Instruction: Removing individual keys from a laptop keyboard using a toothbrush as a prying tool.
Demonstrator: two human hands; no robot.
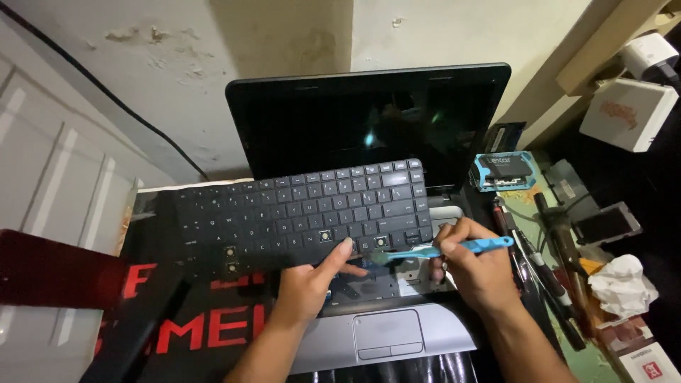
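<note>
A black laptop [369, 128] sits open with its dark screen upright. Its black keyboard panel [298, 213], with several keys gone, is lifted off the base and shifted left. My left hand [312, 284] holds the panel's lower edge, thumb on top. In my right hand [475, 266] is a blue plastic pry tool [454, 248], its tip pointing left under the panel's lower right edge. The silver palm rest with touchpad [386, 333] lies below both hands.
A black mat with red lettering [184, 319] lies under the laptop. Several hand tools [546, 262], a blue packaged part [500, 170], a phone [606, 223], crumpled tissue [624, 284] and a white box [628, 113] crowd the right side. A cable [106, 92] runs down the wall.
</note>
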